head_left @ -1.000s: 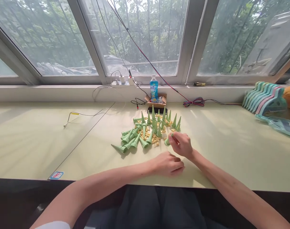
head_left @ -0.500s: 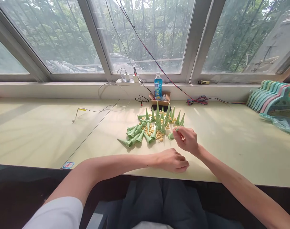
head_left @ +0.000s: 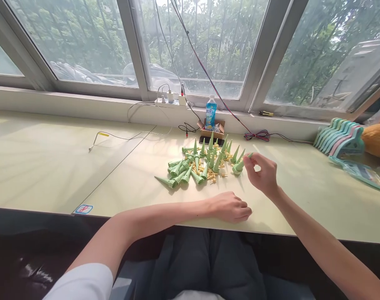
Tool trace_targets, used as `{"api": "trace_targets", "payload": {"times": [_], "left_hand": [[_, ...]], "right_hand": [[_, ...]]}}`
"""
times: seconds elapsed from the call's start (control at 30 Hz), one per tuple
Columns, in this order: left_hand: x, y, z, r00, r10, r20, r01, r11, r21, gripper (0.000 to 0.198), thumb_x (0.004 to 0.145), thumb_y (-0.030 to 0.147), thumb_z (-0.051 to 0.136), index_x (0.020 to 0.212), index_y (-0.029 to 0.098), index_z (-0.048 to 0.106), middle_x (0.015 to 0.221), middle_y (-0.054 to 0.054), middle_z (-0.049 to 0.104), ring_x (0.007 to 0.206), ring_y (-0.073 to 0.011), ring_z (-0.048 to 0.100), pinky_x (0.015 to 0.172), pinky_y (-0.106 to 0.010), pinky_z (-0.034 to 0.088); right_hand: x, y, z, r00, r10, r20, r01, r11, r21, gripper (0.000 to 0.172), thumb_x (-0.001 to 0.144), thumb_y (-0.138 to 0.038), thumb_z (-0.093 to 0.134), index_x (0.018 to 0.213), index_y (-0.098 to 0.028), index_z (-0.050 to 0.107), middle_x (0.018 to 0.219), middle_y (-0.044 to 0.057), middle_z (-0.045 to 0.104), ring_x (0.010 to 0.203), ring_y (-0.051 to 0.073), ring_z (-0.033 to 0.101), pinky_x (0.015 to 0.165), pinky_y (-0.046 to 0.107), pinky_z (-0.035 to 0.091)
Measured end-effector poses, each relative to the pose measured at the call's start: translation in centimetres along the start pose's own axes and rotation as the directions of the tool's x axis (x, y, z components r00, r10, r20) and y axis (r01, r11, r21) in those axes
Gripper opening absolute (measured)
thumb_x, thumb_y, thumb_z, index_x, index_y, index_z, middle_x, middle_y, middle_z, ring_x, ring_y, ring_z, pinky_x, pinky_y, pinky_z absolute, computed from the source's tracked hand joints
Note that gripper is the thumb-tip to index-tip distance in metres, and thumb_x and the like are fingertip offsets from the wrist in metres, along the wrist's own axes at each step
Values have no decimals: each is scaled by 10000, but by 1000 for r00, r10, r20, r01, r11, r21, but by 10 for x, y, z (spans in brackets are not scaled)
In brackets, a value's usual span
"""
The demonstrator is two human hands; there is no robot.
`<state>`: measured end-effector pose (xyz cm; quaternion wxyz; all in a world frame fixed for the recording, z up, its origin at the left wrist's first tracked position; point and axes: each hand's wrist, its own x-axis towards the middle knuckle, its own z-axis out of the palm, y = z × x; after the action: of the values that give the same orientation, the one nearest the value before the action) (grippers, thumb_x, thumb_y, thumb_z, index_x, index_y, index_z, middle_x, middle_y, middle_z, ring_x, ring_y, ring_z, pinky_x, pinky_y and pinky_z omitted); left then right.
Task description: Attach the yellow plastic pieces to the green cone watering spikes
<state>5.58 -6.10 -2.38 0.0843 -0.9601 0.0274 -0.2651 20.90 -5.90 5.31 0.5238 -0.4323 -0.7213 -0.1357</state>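
My right hand pinches the tip of a green plastic cone-shaped spike between thumb and fingers. The spike leans, its wide base low over or on the tabletop; I cannot tell whether it touches. My left hand rests on the table near its front edge, fingers curled under, and whatever is inside it is hidden. Beyond the hands, several more green spikes stand upright on their bases, while others lie in a heap to the left. Small yellow peg-like pieces are scattered among them.
Behind the spikes are a dark phone and a small open carton with a blue-labelled bottle. Cables lie along the sill. At the right edge stand pastel hangers. A thin wire crosses the table's left side.
My right hand has shifted right and slightly up with the pinched spike, whose body now shows more fully. My left hand stays in nearly the same place. The camera view has tilted.
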Motion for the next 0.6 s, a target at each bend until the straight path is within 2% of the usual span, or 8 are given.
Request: {"api": "trace_targets", "payload": {"times": [0.17, 0.3, 0.47, 0.6], "left_hand": [[-2, -2, 8, 998, -5, -55, 5, 1000, -1, 311, 937, 219, 421, 653, 173, 540, 535, 19, 525, 467, -96, 506, 426, -283, 220], [-2, -5, 11, 995, -54, -87, 49, 998, -50, 288, 911, 234, 469, 640, 172, 542, 529, 24, 538, 461, -86, 508, 414, -273, 210], [-1, -6, 1, 980, -183, -81, 173, 978, -118, 290, 886, 199, 491, 600, 166, 523, 519, 13, 539, 474, -83, 513, 446, -258, 257], [-1, -8, -4, 970, -213, -116, 195, 970, -148, 279, 878, 183, 486, 602, 167, 529, 515, 13, 532, 466, -83, 492, 454, -251, 269]], "right_hand": [[2, 3, -5, 994, 106, 18, -107, 994, 5, 262, 938, -319, 514, 724, -184, 580, 601, -1, 588, 513, 113, 552, 534, 230, 469], [12, 11, -4, 975, 216, -43, -215, 976, 24, 274, 947, -382, 505, 772, -189, 591, 590, -6, 569, 515, 124, 557, 534, 235, 475], [42, 36, -1, 962, 256, -94, -263, 962, -67, 333, 944, -457, 493, 751, -197, 573, 637, 20, 607, 542, 150, 608, 518, 246, 429], [62, 63, 11, 965, 260, -27, -261, 951, -167, 310, 925, -434, 513, 726, -203, 570, 678, 38, 658, 577, 171, 629, 589, 270, 428]]}}
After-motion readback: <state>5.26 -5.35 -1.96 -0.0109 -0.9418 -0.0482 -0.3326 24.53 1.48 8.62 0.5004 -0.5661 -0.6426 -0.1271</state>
